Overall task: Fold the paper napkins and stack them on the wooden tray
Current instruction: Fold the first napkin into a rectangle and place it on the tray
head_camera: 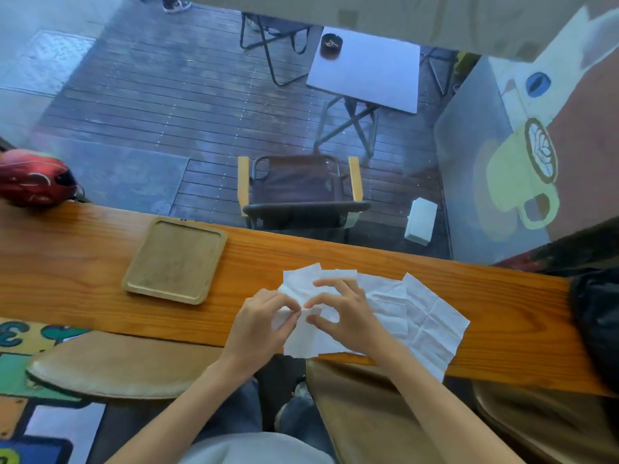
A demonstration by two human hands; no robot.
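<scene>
Several white paper napkins [425, 316] lie overlapped and unfolded on the wooden counter [83, 242], some hanging over its near edge. My left hand [261, 324] and my right hand [348, 311] both pinch the edge of the front napkin [303, 343] at the left of the pile, fingertips almost meeting. The wooden tray [176, 259] lies bare on the counter to the left of my hands, about a hand's width away.
A red helmet [33, 177] rests at the counter's far left. A dark bag [599, 323] sits at the right end. Stool seats [110, 366] stand below the near edge. Beyond the glass are a chair [298, 192] and a folding table [365, 68].
</scene>
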